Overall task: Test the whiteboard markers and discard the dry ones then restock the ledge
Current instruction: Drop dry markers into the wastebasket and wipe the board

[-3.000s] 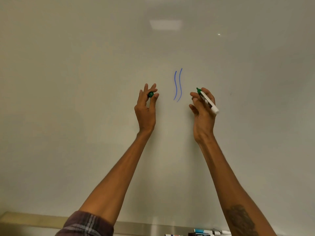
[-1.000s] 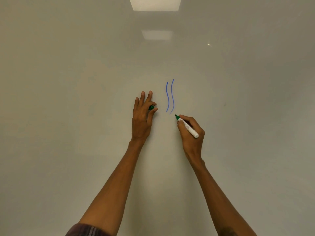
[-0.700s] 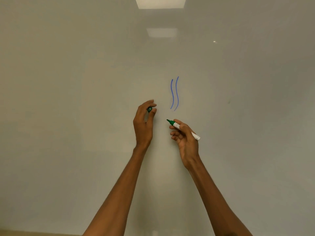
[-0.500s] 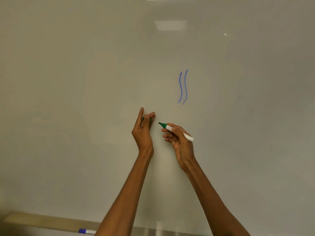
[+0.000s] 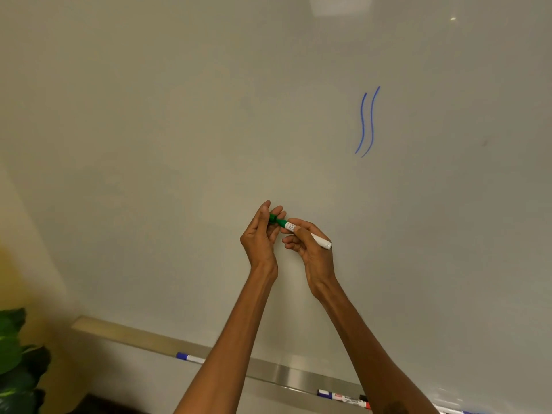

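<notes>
A green whiteboard marker [image 5: 316,239] with a white barrel is held in front of the whiteboard [image 5: 179,115]. My right hand [image 5: 310,249] grips its barrel. My left hand [image 5: 261,234] pinches the green cap [image 5: 273,219], which sits over the marker's tip end. Two wavy blue lines [image 5: 366,122] stand on the board up and to the right; no green mark is visible.
The metal ledge [image 5: 268,372] runs along the board's bottom. A blue-capped marker [image 5: 189,357] lies on it at the left and several markers [image 5: 343,397] lie at the right. A green plant [image 5: 15,354] stands at the lower left.
Both hands dropped away from the blue lines and came together. The bare green tip has gone into the cap held by my left hand. The view tilted down, showing the ledge.
</notes>
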`<state>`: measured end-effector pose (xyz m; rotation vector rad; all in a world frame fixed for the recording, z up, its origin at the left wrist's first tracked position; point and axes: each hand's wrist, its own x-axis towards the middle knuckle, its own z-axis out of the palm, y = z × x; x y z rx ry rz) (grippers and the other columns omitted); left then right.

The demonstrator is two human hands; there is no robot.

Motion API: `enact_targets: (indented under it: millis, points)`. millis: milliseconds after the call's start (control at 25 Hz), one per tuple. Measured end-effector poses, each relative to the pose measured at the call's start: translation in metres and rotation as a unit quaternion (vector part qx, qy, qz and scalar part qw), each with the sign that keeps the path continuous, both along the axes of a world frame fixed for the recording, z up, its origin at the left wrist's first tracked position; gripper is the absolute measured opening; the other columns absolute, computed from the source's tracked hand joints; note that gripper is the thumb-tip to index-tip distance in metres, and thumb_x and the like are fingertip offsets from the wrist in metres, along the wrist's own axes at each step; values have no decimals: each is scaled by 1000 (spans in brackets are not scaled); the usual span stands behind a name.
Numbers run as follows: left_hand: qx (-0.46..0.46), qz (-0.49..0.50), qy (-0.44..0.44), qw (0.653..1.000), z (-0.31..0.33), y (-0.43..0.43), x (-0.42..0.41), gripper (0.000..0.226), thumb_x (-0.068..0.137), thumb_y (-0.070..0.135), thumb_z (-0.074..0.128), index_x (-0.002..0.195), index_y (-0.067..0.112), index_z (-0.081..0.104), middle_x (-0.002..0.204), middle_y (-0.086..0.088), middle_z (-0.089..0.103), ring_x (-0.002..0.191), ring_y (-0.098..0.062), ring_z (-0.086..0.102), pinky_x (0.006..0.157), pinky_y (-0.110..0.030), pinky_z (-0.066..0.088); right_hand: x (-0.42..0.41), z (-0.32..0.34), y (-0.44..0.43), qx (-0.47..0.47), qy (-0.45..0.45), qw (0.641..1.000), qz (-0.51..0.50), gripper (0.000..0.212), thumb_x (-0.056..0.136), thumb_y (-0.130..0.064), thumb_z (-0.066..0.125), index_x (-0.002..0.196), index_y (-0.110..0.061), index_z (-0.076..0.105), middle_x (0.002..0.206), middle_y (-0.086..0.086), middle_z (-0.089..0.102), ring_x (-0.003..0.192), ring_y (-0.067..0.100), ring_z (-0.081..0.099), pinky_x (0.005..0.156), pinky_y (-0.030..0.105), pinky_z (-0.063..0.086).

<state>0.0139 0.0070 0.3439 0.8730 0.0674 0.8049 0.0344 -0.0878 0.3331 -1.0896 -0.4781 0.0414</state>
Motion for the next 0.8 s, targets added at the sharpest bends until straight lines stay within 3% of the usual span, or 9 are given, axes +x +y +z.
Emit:
enact_targets:
  millis: [200, 400, 600, 800]
  points:
    - [15, 18, 20, 1000, -18, 18, -10, 31, 100, 27, 55, 122, 9, 67, 107, -12, 75, 101, -26, 72, 87, -34, 59, -8, -12, 24, -21, -13, 1000, 5, 14, 92, -11, 64, 105, -7, 69, 90, 9, 75, 81, 24, 72, 76, 32, 60]
    - [8, 46, 33, 998, -33, 42, -19, 32, 101, 28, 52, 117, 6, 68, 104, -13, 75, 99, -28, 72, 87, -36, 58, -17, -31, 49, -35, -32, 999, -15, 15, 91, -12, 66, 105, -7, 72, 88, 10, 75, 80, 23, 72, 77, 30, 59]
    - [26, 63, 56, 996, -56, 68, -33, 29, 102, 24, 52, 119, 8, 68, 104, -12, 75, 100, -28, 72, 89, -38, 58, -29, -44, 76, -28, -1, 1000, 11, 10, 92, -12, 65, 99, -9, 72, 80, 4, 74, 74, 16, 70, 73, 25, 57]
    - [10, 83, 100, 991, -94, 99, -53, 28, 100, 24, 55, 120, 9, 68, 101, -15, 75, 93, -26, 72, 83, -36, 59, -43, -79, 109, -53, 48, 995, 63, 13, 91, -14, 67, 100, -7, 74, 83, 14, 73, 76, 22, 68, 76, 31, 57]
